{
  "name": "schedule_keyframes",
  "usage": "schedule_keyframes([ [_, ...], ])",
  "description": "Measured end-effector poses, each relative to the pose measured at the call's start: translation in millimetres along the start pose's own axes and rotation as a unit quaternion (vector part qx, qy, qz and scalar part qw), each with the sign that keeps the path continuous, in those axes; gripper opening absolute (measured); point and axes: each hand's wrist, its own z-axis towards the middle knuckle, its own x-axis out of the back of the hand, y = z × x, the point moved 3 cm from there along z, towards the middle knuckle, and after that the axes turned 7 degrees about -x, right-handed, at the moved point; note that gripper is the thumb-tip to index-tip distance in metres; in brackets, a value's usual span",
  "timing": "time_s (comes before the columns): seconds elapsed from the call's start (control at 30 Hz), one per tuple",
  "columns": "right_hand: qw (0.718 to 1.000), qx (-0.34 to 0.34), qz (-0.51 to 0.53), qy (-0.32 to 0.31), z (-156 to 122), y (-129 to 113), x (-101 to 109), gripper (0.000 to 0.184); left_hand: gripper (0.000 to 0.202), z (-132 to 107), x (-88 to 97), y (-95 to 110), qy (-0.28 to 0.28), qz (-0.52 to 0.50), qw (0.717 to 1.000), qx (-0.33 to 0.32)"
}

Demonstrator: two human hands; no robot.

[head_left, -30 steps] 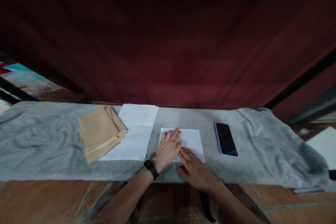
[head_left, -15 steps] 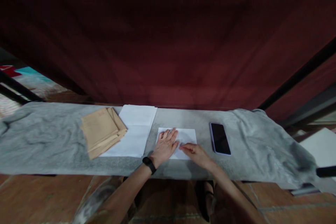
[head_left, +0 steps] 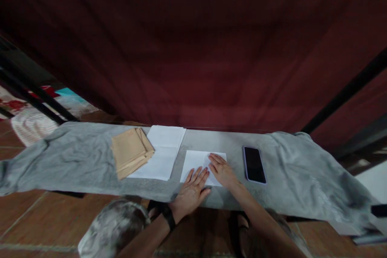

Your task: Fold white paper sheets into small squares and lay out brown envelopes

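A white sheet of paper point(head_left: 193, 160), about half the size of the stacked sheets, lies flat on the grey cloth in front of me. On its lower left edge rests my left hand point(head_left: 193, 189), fingers spread and palm down, a dark band at the wrist. My right hand point(head_left: 222, 169) lies on the paper's right half, its fingers stretched out flat. Neither hand grips anything. To the left is a stack of white paper point(head_left: 165, 153), partly covered by several brown envelopes point(head_left: 130, 149).
A phone point(head_left: 254, 164) in a pale purple case lies face up to the right. The grey cloth point(head_left: 84, 153) covers the long bench and is wrinkled at both ends. Behind it hangs a dark red curtain point(head_left: 205, 68). Black metal bars point(head_left: 347, 92) stand at the sides.
My left hand has slid down toward the paper's near edge. The right hand has moved up and its curled fingers have straightened flat on the paper. The view has shifted slightly.
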Motion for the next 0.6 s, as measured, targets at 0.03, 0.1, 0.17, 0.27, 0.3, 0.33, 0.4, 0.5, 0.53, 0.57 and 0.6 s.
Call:
schedule_keyframes([
  [0.03, 1.0, 0.006, -0.003, -0.006, 2.0, -2.7, -2.0, 0.047, 0.061, -3.1, -0.2, 3.3, 0.002, 0.006, 1.0, 0.0],
  [0.1, 1.0, 0.014, -0.01, -0.019, 5.5, -7.9, -7.5, 0.047, 0.061, -8.4, -1.4, 8.8, 0.007, 0.015, 1.0, 0.001],
  [0.17, 0.999, 0.013, -0.019, -0.028, 8.2, -11.7, -13.0, 0.047, 0.061, -12.9, -3.0, 12.6, 0.014, 0.022, 1.0, 0.004],
  [0.27, 0.999, -0.002, -0.038, -0.025, 10.7, -14.4, -17.0, 0.047, 0.062, -18.8, -4.1, 16.5, 0.021, 0.027, 0.999, 0.009],
  [0.3, 0.999, -0.008, -0.047, -0.022, 11.0, -14.9, -17.3, 0.048, 0.062, -20.3, -3.9, 17.4, 0.022, 0.027, 0.999, 0.012],
  [0.33, 0.998, -0.012, -0.055, -0.02, 10.9, -15.5, -17.3, 0.048, 0.062, -21.6, -3.5, 18.2, 0.023, 0.026, 0.999, 0.014],
  [0.4, 0.997, -0.017, -0.071, -0.016, 10.1, -16.8, -17.1, 0.048, 0.062, -23.3, -2.3, 19.5, 0.027, 0.022, 0.999, 0.016],
  [0.5, 0.996, -0.02, -0.087, -0.005, 8.2, -19.5, -16.6, 0.048, 0.06, -24.1, -0.7, 20.3, 0.034, 0.018, 0.999, 0.019],
  [0.53, 0.996, -0.019, -0.092, -0.001, 7.5, -20.8, -16.4, 0.048, 0.059, -24.2, -0.5, 20.2, 0.035, 0.019, 0.999, 0.02],
  [0.57, 0.995, -0.017, -0.098, 0.003, 6.7, -22.2, -16.2, 0.048, 0.059, -24.4, -0.3, 20.2, 0.036, 0.019, 0.999, 0.021],
  [0.6, 0.994, -0.014, -0.105, 0.005, 5.7, -23.8, -15.9, 0.048, 0.059, -24.6, -0.2, 20.1, 0.036, 0.019, 0.999, 0.02],
])
